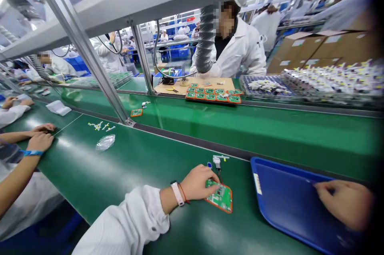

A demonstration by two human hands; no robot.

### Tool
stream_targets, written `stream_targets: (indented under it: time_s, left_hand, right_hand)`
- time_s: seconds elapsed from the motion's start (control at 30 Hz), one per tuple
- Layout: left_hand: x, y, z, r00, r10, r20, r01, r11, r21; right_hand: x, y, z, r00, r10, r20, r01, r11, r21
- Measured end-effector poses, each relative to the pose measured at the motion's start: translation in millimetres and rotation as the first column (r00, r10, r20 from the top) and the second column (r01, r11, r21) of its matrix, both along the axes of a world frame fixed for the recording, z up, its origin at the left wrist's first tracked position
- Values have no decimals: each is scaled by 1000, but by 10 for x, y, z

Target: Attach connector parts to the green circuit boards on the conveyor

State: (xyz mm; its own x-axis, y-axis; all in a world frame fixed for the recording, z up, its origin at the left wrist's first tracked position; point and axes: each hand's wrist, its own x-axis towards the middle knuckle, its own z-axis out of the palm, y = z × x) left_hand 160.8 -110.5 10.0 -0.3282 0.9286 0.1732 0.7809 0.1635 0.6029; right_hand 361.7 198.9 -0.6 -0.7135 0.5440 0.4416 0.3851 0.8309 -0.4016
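My left hand [196, 183], with a pink band at the wrist, grips a green circuit board [223, 198] with an orange edge. Its thumb lies on the board's face and its fingers curl over the upper left edge. Dark and red wires lead from the board to a white connector piece [216, 162] lying just above it on the green bench. My right hand [345, 203] hovers over a blue tray [264, 207], fingers curled together; whatever is in them, if anything, is too small or hidden to make out.
A conveyor belt [270, 127] runs behind the bench, carrying another board [136, 112]. Beyond it lies a panel of several boards [210, 94]. White parts [100, 126] and a clear plastic bag [105, 142] rest to the left, near a co-worker's hands [40, 139]. A metal post [90, 55] rises between.
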Motion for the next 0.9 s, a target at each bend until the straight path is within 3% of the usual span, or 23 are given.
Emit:
stream_targets:
  time_s: [0.1, 0.2, 0.3, 0.4, 0.47, 0.53, 0.73, 0.9]
  left_hand:
    - [-5, 5, -12, 1000, -5, -4, 5, 1000, 12]
    - [5, 9, -21, 1000, 20, 11, -21, 999, 47]
    - [33, 20, -9, 996, 62, 71, -69, 992, 102]
    - [61, 32, 16, 984, 71, 166, -100, 980, 174]
    - [69, 29, 30, 973, 79, 218, -123, 973, 197]
    - [64, 15, 39, 963, 93, 251, -140, 974, 178]
    - [-4, -16, 15, 951, 65, 303, -104, 988, 113]
    - [1, -8, -54, 969, 35, 246, -63, 992, 107]
  right_hand:
    - [-170, 179, -190, 994, -95, 58, 89, 990, 110]
    - [-289, 78, -209, 999, -47, 19, 45, 991, 125]
    - [-499, -507, -59, 986, 143, -83, -145, 989, -18]
    - [-745, -1308, 64, 930, 338, -142, -365, 891, -271]
    - [-851, -1703, 76, 903, 390, -179, -430, 826, -365]
    - [-890, -1897, 49, 898, 385, -212, -439, 797, -415]
    - [-800, -1876, -31, 911, 366, -187, -411, 782, -468]
    - [-800, -1881, -89, 906, 401, -137, -415, 775, -477]
